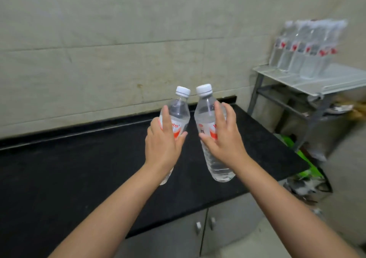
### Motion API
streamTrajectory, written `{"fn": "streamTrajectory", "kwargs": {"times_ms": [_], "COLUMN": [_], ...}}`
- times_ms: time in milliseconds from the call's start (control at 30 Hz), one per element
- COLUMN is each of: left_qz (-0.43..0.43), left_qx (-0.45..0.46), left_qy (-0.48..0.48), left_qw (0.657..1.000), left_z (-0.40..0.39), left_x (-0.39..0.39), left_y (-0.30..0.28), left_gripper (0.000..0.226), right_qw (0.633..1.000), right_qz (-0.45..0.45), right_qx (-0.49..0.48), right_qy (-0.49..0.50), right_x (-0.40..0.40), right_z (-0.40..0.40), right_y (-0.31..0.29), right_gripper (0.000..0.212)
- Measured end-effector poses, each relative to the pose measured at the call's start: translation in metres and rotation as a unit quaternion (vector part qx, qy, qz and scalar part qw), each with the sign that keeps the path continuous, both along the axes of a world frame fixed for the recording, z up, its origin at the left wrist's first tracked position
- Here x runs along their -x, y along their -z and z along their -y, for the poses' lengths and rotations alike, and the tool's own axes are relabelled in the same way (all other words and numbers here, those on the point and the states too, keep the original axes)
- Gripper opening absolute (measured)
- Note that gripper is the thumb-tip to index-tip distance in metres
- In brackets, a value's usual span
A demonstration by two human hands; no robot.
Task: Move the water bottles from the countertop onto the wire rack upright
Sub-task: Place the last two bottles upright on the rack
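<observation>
Currently both hands are raised over the black countertop [79,168], each clamped on its own clear water bottle. Left hand [161,145] wraps the left bottle [178,111] around the label, thumb on the near right side; cap up, leaning slightly right. Right hand [221,139] grips the right bottle [206,111] at mid-body, fingers spread across the label; cap up, base hanging below the wrist. The two white caps sit near each other, not touching. Both bottles are held in the air, clear of the surface.

Wire rack [309,83] stands past the countertop's right end, against the tiled wall [99,50]. A row of bottles [305,50] with red labels stands upright along its back edge, blurred; exact count cannot be told. The rack's front strip shows bare wire.

Below the rack: dim clutter and something green [303,155] beside the countertop's right edge. Grey cabinet doors [204,228] with two knobs sit under the front edge.
</observation>
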State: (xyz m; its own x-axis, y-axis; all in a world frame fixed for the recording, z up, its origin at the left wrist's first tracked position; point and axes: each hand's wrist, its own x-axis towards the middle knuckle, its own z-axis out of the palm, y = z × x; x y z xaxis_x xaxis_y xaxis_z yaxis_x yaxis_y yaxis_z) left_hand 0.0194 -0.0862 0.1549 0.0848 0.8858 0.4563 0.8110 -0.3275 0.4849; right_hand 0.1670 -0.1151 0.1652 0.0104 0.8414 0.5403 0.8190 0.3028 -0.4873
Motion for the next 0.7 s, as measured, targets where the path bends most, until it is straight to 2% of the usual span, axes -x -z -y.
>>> {"fn": "streamTrajectory", "kwargs": {"times_ms": [167, 300, 400, 700], "left_qz": [0.036, 0.065, 0.071, 0.087], "left_qx": [-0.08, -0.182, -0.225, -0.208], "left_qy": [0.036, 0.085, 0.101, 0.129], "left_qw": [0.995, 0.977, 0.966, 0.966], "left_z": [0.007, 0.003, -0.012, -0.112], "left_x": [-0.084, -0.149, -0.201, -0.378], "left_y": [-0.044, -0.07, -0.087, -0.123], "left_gripper": [0.079, 0.083, 0.084, 0.076], "right_qw": [0.989, 0.969, 0.963, 0.97], "right_qz": [-0.05, -0.074, -0.099, -0.042], "right_qx": [-0.132, -0.229, -0.244, -0.221], "right_qy": [0.04, 0.05, 0.063, 0.089], "right_x": [-0.098, -0.165, -0.213, -0.373], "right_z": [0.021, 0.02, 0.004, -0.092], "right_y": [-0.046, -0.072, -0.087, -0.122], "right_gripper": [0.081, 0.08, 0.08, 0.081]}}
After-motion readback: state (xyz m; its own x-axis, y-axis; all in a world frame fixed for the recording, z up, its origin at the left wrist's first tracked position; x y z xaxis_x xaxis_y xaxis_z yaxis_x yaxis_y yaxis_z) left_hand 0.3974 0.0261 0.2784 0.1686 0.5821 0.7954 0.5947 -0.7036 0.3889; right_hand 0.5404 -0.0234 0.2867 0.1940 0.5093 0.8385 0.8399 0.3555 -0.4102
